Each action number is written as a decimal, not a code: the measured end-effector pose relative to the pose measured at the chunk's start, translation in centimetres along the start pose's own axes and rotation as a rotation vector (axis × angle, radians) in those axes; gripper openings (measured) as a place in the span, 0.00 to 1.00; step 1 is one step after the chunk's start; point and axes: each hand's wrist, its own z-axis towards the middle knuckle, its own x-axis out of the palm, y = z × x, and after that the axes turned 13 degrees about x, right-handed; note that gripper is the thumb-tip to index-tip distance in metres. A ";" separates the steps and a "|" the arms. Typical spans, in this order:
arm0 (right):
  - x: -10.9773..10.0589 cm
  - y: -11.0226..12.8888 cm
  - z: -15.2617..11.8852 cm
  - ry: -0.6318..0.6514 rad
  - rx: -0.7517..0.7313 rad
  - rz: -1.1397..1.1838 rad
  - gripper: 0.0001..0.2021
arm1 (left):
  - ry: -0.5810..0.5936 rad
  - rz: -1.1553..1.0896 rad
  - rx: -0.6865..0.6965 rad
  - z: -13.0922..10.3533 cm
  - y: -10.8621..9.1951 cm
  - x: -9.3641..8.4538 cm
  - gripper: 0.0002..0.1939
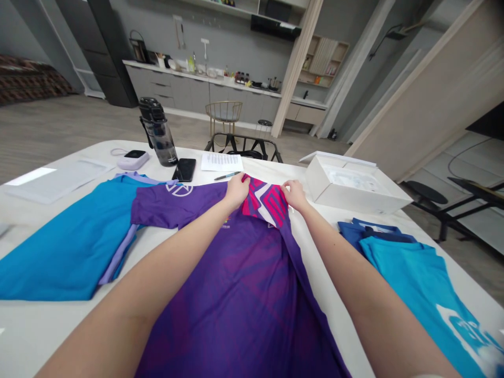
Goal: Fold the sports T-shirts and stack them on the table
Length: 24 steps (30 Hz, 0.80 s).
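A purple T-shirt (236, 283) lies spread on the white table, its hem running toward me. Its left-side sleeve (161, 207), with a white emblem, stretches out flat, while the right side is folded inward so a pink patterned sleeve (268, 202) lies over the chest. My left hand (238, 191) pinches the shirt near the collar. At the outer edge of the pink sleeve, my right hand (294, 194) grips the cloth between thumb and fingers. Under the flat sleeve's end is a blue shirt (79, 236) with lilac cloth beneath it.
Folded blue shirts (417, 278) are stacked at the right. Behind them stands an open white box (350, 184). Along the far edge are a water bottle (159, 134), a phone (184, 170), a lilac device (133, 160), a pen (227, 176) and a printed sheet (221, 162).
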 end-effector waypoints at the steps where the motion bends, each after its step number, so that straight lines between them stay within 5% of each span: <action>1: 0.3 0.4 -0.2 -0.013 0.008 0.007 0.12 | 0.004 0.041 -0.022 0.2 0.8 -0.4 0.10; 6: 2.2 1.2 -1.8 -0.035 0.042 -0.012 0.13 | 0.080 0.327 -0.119 -1.7 3.9 -1.9 0.14; 10: 2.4 1.1 -3.7 -0.062 0.011 -0.028 0.20 | 0.151 0.567 0.225 -5.1 3.1 -1.9 0.24; 14: 1.7 0.7 -6.6 0.104 -0.160 -0.055 0.25 | 0.478 0.579 0.493 -8.6 1.7 -1.0 0.23; 18: 1.2 -0.1 -10.3 0.271 -0.215 -0.133 0.28 | 0.611 0.617 0.405 -11.0 2.1 0.0 0.30; 24: -0.2 -2.3 -15.9 0.311 -0.211 -0.194 0.30 | 0.625 0.671 0.393 -11.6 2.4 0.3 0.34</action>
